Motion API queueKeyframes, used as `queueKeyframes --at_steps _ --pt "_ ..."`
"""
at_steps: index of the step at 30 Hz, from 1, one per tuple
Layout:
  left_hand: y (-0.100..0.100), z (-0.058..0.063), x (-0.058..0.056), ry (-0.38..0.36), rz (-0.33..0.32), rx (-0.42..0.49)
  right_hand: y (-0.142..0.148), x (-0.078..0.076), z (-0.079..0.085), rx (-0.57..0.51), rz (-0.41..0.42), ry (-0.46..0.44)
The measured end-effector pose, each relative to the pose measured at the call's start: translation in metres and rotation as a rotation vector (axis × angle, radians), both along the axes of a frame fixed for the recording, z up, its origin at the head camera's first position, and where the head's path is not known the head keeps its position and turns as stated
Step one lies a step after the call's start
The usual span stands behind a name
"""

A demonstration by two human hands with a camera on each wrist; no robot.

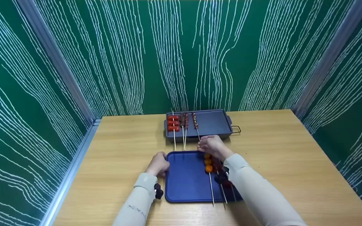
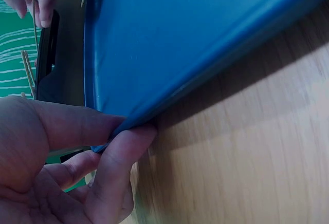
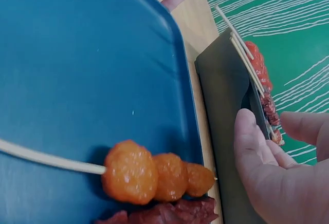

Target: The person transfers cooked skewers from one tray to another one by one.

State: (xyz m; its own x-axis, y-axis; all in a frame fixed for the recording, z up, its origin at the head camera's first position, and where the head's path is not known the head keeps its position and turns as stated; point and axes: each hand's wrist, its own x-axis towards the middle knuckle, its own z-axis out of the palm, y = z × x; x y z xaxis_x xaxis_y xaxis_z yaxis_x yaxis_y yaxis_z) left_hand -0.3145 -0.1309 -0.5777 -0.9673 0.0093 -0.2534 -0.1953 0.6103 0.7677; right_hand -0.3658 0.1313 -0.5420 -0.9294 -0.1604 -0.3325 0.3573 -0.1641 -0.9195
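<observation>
Four skewers [image 1: 173,123] lie in the left half of the pan [image 1: 212,124] in the head view, sticks projecting over its near wall: one red, two dark, one mottled. The tray [image 1: 184,179] sits on the table [image 1: 124,138], in front of the pan. It contains at least three skewers on its right side: one with orange balls [image 1: 208,168], the others dark and partly covered by the right sleeve [image 1: 256,188]. The right hand [image 1: 212,146] is at the mottled skewer's stick.

Left wrist view: the left hand [image 2: 97,152] is clamped on the tray rim near one corner, thumb and finger pinching it.

Right wrist view: the right hand's digits stand apart beside the pan; contact with the stick cannot be told. Red meat [image 3: 169,213] lies beside the orange balls in the tray.
</observation>
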Motion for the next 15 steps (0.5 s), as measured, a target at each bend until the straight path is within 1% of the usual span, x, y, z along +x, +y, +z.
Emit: queueKeyframes --at_steps 3,9,15 --pt "0.0002 -0.0006 0.0002 0.001 0.004 0.007 -0.0028 -0.0020 -0.0015 -0.038 0.005 -0.025" --pt "0.0001 -0.0027 -0.0022 -0.003 -0.001 0.006 -0.0063 -0.0046 -0.0041 -0.049 0.028 -0.068" --pt "0.0009 -0.0013 -0.0028 -0.017 0.003 0.005 -0.0102 -0.0067 -0.0043 -0.084 0.041 -0.106"
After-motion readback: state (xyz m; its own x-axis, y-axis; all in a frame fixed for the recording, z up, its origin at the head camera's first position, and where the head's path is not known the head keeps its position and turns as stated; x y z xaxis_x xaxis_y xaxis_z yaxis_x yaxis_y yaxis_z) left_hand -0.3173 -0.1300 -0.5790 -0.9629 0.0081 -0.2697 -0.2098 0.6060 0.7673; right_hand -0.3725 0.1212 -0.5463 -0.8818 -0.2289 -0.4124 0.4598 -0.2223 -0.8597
